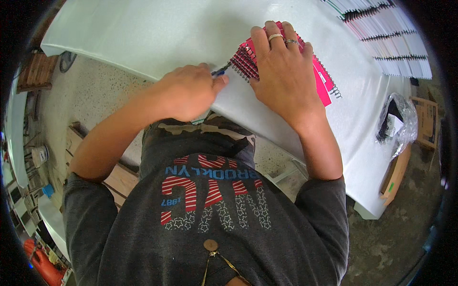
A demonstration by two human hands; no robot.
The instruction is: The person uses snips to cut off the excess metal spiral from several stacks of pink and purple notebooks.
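Observation:
A small stack of red spiral-bound notebooks (323,82) lies on the white table near its front edge, fanned so that several black coils show at the left end. My right hand (285,71), wearing rings, lies over the notebooks with its fingers spread across their covers, pressing or steadying them. My left hand (188,91) is closed round blue-handled pliers (220,72), mostly hidden in the palm. Their dark tip points to the right and meets, or nearly meets, the end of a coil at the stack's left corner.
Rows of coil-bound books (393,40) are stacked at the table's far right. A clear plastic bag (404,125) with black coils lies at the right edge, beside a cardboard box (426,114). The white tabletop (143,33) ends just before my body.

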